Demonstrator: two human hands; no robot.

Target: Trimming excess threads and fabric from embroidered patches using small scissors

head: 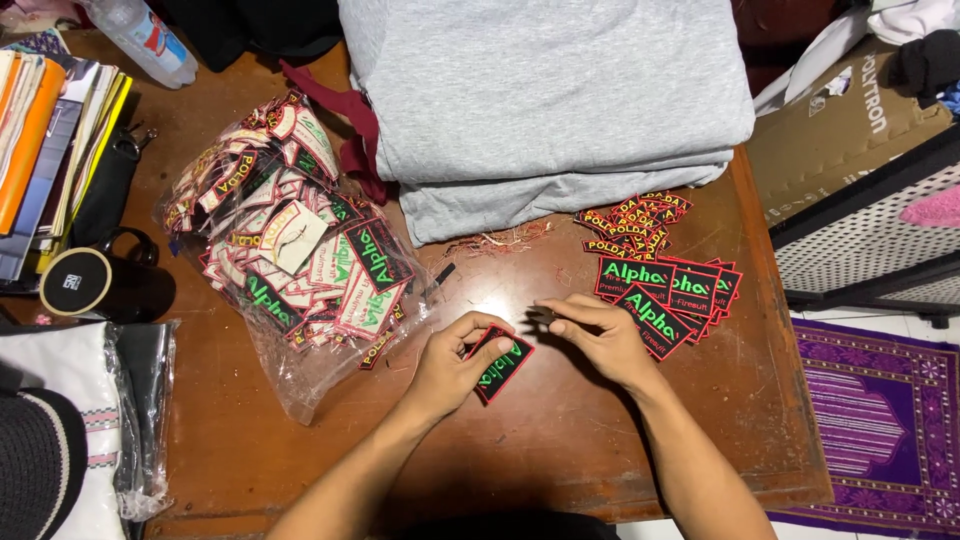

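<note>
My left hand grips a black embroidered patch with a red border and green lettering, held just above the brown wooden table. My right hand sits beside it with thumb and forefinger pinched together near the patch's upper edge; what is between them is too small to tell, perhaps a thread. To the right of that hand lies a fanned stack of the same patches, with a pile of smaller red-and-yellow patches behind it.
A clear plastic bag full of mixed patches lies at left. Folded grey cloth fills the back. Thread scraps lie before it. A black mug, books, a plastic bottle and a cardboard box surround the table.
</note>
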